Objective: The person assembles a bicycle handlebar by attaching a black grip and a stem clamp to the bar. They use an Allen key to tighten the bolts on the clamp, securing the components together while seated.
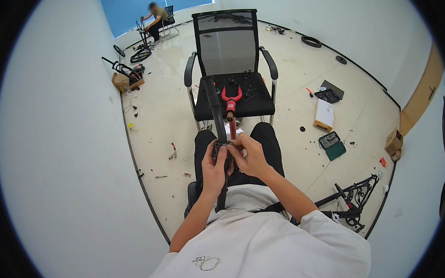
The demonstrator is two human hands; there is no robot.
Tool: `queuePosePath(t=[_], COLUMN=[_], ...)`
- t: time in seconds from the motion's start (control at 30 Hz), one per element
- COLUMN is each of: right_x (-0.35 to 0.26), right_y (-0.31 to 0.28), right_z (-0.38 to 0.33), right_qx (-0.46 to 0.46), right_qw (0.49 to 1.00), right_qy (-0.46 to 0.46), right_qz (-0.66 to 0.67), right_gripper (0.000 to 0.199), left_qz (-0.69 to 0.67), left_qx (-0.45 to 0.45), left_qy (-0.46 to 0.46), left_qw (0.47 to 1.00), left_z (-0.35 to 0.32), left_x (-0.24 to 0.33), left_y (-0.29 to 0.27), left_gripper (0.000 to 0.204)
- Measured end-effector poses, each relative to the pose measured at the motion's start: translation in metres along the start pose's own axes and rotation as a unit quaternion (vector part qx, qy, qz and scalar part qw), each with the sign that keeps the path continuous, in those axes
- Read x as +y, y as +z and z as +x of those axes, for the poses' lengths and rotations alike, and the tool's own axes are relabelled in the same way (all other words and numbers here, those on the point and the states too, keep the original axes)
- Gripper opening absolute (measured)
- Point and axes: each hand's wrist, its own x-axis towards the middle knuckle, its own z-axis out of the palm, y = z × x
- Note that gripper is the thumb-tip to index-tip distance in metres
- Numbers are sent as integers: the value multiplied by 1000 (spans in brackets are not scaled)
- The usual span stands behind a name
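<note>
A long black tube, like a bicycle handlebar point(215, 105), stands upright before me, its lower end against my shirt. My left hand point(214, 165) is closed around its middle, where a dark clamp-like fitting shows between the fingers. Beside it, my right hand point(249, 157) pinches at the same spot; its fingertips hide what they hold. Just beyond the hands, a red forked part point(231, 98) with a brass-coloured end rests at the front of the black chair seat. Below that end, a thin red bar runs toward my right hand.
A mesh-backed office chair point(227, 50) faces me, small black parts on its seat. To the right lie a green tool case point(334, 150), a white box point(324, 113) and a black bicycle frame point(354, 203). Far left, a person point(155, 19) sits near a box of parts point(128, 82).
</note>
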Motion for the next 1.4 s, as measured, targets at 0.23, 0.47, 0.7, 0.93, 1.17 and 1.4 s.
queuePosePath(t=[0.23,0.47,0.7,0.93,1.17,1.4], right_x=[-9,-5,-9,-16,-9,-17], right_y=[-1,-12,-21,-23,-22,-23], right_z=[-1,5,7,9,3,11], right_qx=[3,-45,-76,-34,-9,-40], right_qw=[1000,993,974,987,992,983], right_qy=[11,-69,-130,-102,-81,-121], right_qz=[4,-82,-171,-123,-99,-131], right_gripper=[12,14,23,19,18,17], left_qz=[3,-5,13,4,22,4], left_qx=[-2,0,-16,-19,-23,2], left_qy=[2,3,-8,6,-2,0], left_qw=[1000,1000,1000,1000,1000,1000], left_z=[1,0,1,3,-1,0], left_x=[-3,-3,-6,-8,-5,-4], left_y=[-3,-1,-8,-5,-4,-2], left_gripper=[32,33,31,31,32,35])
